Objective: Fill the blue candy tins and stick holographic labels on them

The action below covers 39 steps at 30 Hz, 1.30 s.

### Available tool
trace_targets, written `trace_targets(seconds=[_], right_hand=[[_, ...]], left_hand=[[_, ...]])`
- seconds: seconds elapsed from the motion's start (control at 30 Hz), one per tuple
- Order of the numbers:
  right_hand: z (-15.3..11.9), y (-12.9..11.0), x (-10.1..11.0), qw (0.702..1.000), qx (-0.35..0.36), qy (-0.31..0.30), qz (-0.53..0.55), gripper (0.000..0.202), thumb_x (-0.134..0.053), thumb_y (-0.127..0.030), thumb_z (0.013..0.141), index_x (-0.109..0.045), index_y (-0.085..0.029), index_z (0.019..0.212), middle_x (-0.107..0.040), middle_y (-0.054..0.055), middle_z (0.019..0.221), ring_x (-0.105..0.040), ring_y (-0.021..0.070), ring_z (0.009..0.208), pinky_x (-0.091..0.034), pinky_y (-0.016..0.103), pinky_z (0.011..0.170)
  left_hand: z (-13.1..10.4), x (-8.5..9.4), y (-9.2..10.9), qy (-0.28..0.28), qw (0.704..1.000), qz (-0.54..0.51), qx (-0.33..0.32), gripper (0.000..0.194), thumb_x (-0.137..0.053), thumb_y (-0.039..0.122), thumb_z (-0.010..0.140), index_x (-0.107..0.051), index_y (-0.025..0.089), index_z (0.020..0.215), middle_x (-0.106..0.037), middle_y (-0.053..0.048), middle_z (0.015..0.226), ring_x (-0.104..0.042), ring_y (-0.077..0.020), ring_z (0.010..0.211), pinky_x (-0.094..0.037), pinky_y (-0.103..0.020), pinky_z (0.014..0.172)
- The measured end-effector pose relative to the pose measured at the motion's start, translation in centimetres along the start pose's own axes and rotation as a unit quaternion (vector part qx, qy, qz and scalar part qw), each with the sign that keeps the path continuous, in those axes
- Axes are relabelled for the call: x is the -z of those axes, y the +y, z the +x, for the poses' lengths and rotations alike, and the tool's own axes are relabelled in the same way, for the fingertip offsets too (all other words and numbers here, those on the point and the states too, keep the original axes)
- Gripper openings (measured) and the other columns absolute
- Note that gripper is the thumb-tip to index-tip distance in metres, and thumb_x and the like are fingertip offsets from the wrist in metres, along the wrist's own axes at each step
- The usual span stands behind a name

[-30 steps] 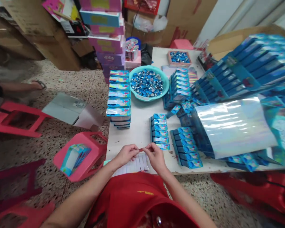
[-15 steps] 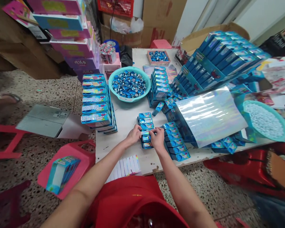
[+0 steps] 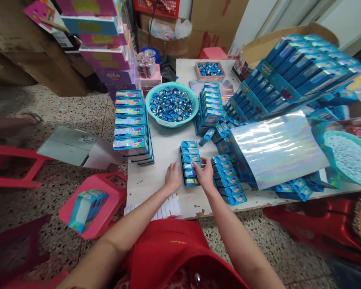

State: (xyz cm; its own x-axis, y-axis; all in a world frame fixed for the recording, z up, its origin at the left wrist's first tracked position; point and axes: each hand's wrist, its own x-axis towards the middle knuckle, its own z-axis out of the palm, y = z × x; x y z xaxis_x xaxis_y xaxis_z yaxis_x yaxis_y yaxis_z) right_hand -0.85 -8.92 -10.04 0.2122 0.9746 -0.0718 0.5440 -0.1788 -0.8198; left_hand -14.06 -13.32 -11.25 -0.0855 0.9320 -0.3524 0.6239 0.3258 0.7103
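Observation:
In the middle of the table a row of small blue candy boxes stands in a blue display tray, their tops facing me. My right hand is closed at the row's right side, its thumb on one of the boxes and its fingers along the edge. Just left of the row, apart from it, my left hand hovers low with fingers stretched forward, slightly blurred and holding nothing. A second row of blue boxes with round recesses is right of my right hand. Beyond both hands sits a turquoise basin full of small blue-and-silver round pieces.
Stacked filled trays stand at the table's left. On the right, a shiny holographic sheet lies over blue boxes, before a tall stack of trays. A pink stool stands left, and white strips lie at the front edge.
My left hand has let go of the row and drawn back to its left. My right hand stays at the row's right side. The whole view has shifted a little.

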Motion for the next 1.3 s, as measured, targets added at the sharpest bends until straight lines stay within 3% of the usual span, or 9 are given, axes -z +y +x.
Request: trace_targets(seconds=[0.1,0.2,0.37,0.47,0.6,0.73,0.87,1.03,1.3], right_hand=[[0.1,0.2,-0.3,0.999,0.016,0.026,-0.016,0.041,-0.059,-0.039,0.065,-0.052,-0.015,0.098,-0.059,0.011,0.096,-0.056,0.0223,0.086,-0.043,0.035,0.077],[0.1,0.0,0.1,0.999,-0.002,0.024,-0.042,0.032,-0.055,-0.032,0.069,-0.053,-0.015,0.095,-0.06,0.01,0.09,-0.056,0.0226,0.083,-0.043,0.036,0.076],[-2.8,-1.9,0.8,0.98,0.145,0.115,-0.067,0.029,-0.043,-0.02,0.078,-0.052,-0.013,0.106,-0.052,0.015,0.105,-0.048,0.0247,0.1,-0.039,0.041,0.085],[-7.0,-3.6,-1.5,0.975,0.222,-0.026,-0.002,0.024,-0.044,-0.021,0.083,-0.052,-0.016,0.105,-0.053,0.009,0.094,-0.051,0.0196,0.087,-0.043,0.035,0.077],[-13.2,-4.8,-7.5,0.882,0.214,-0.419,0.023,0.025,-0.047,-0.016,0.081,-0.056,-0.017,0.104,-0.055,0.005,0.089,-0.053,0.015,0.078,-0.045,0.028,0.074],[-17.0,-4.5,-11.7,0.743,0.232,-0.614,-0.126,0.06,-0.062,-0.02,0.071,-0.043,-0.011,0.127,-0.048,0.014,0.113,-0.049,0.022,0.102,-0.041,0.034,0.09],[-17.9,-4.5,-12.4,0.695,0.265,-0.646,-0.176,0.079,-0.067,-0.025,0.067,-0.032,-0.006,0.136,-0.04,0.019,0.124,-0.04,0.029,0.112,-0.032,0.04,0.098],[-17.8,-4.7,-12.3,0.671,0.295,-0.655,-0.183,0.06,-0.063,-0.02,0.07,-0.045,-0.009,0.127,-0.042,0.018,0.124,-0.04,0.0288,0.112,-0.032,0.041,0.098],[-16.7,-5.7,-11.3,0.74,0.279,-0.593,-0.149,0.013,-0.061,-0.018,0.075,-0.059,-0.019,0.088,-0.058,0.005,0.094,-0.052,0.0184,0.092,-0.04,0.029,0.082]], left_hand=[[-1.3,0.5,0.6,-0.073,0.989,0.108,-0.069,0.065,-0.04,0.005,0.074,-0.031,0.018,0.137,-0.029,-0.012,0.146,-0.033,-0.0258,0.128,-0.03,-0.04,0.102],[-1.8,3.1,-0.5,-0.135,0.973,0.173,-0.074,0.052,-0.04,0.01,0.078,-0.047,0.021,0.128,-0.035,-0.008,0.144,-0.036,-0.0269,0.125,-0.031,-0.042,0.101],[-4.6,11.1,-8.9,-0.116,0.981,0.15,0.038,0.034,-0.035,0.031,0.086,-0.063,0.017,0.099,-0.065,-0.009,0.105,-0.057,-0.0208,0.098,-0.041,-0.029,0.084],[-9.0,13.9,-14.6,-0.164,0.97,0.061,0.167,0.023,-0.053,0.036,0.073,-0.064,0.016,0.078,-0.065,-0.004,0.076,-0.058,-0.018,0.075,-0.041,-0.024,0.064],[-13.5,13.2,-18.1,-0.176,0.941,-0.133,0.257,0.023,-0.059,0.036,0.062,-0.06,0.014,0.065,-0.051,0.003,0.054,-0.047,-0.0116,0.054,-0.035,-0.021,0.051],[-14.3,11.5,-18.5,-0.108,0.941,-0.168,0.272,0.025,-0.056,0.038,0.063,-0.059,0.013,0.066,-0.047,0.004,0.052,-0.043,-0.0093,0.05,-0.031,-0.021,0.049],[-14.1,10.9,-18.8,-0.059,0.936,-0.192,0.289,0.02,-0.059,0.032,0.06,-0.059,0.013,0.065,-0.049,0.004,0.052,-0.044,-0.0097,0.052,-0.031,-0.02,0.048],[-14.2,10.6,-19.2,-0.034,0.929,-0.201,0.309,0.013,-0.058,0.024,0.059,-0.06,0.012,0.063,-0.05,0.003,0.049,-0.044,-0.0094,0.05,-0.029,-0.02,0.046],[-13.6,10.0,-19.5,-0.023,0.932,-0.193,0.306,0.013,-0.056,0.024,0.061,-0.061,0.013,0.064,-0.052,0.003,0.053,-0.046,-0.0101,0.053,-0.03,-0.02,0.048]])
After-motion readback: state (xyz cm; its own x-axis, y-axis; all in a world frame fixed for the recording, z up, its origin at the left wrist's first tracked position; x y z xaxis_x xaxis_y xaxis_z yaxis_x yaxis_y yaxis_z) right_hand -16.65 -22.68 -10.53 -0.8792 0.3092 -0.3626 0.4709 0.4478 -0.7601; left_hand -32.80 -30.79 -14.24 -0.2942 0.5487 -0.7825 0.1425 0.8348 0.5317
